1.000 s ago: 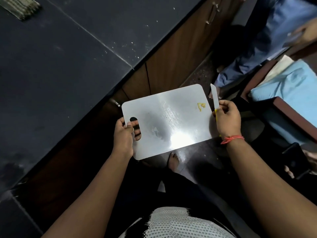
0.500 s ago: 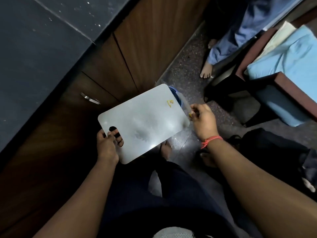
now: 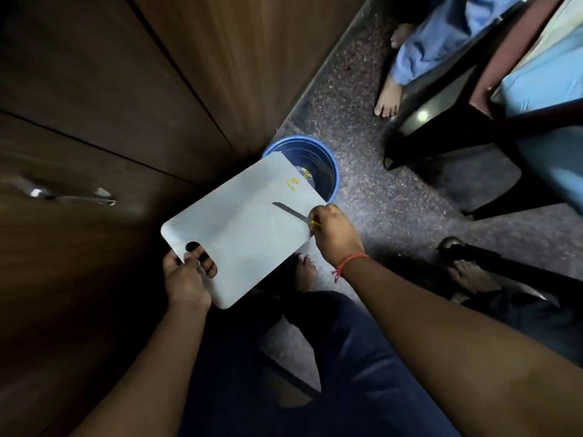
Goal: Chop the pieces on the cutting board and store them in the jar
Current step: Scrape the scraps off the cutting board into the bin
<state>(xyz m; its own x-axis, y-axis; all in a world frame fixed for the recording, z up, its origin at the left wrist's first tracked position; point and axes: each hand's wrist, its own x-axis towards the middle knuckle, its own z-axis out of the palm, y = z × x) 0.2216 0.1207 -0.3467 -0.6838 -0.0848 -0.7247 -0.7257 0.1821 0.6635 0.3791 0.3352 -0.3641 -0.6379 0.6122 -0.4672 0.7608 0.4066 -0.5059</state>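
1. Over a round blue plastic bucket [image 3: 331, 171] on the speckled floor, the smooth pale cutting board [image 3: 239, 228], round-cornered, tilts.
2. Its far end bears small yellow scraps [image 3: 292, 183].
3. Left hand [image 3: 186, 279] grips the handle slot.
4. Right hand [image 3: 334, 230] clasps a thin knife [image 3: 290, 212], blade on the board.

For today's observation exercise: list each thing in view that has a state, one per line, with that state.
cutting board: held tilted over the bin
yellow scraps: on the board's far corner
knife: blade lying across the board
blue bin: open, scraps inside
left hand: grips board handle
right hand: grips knife
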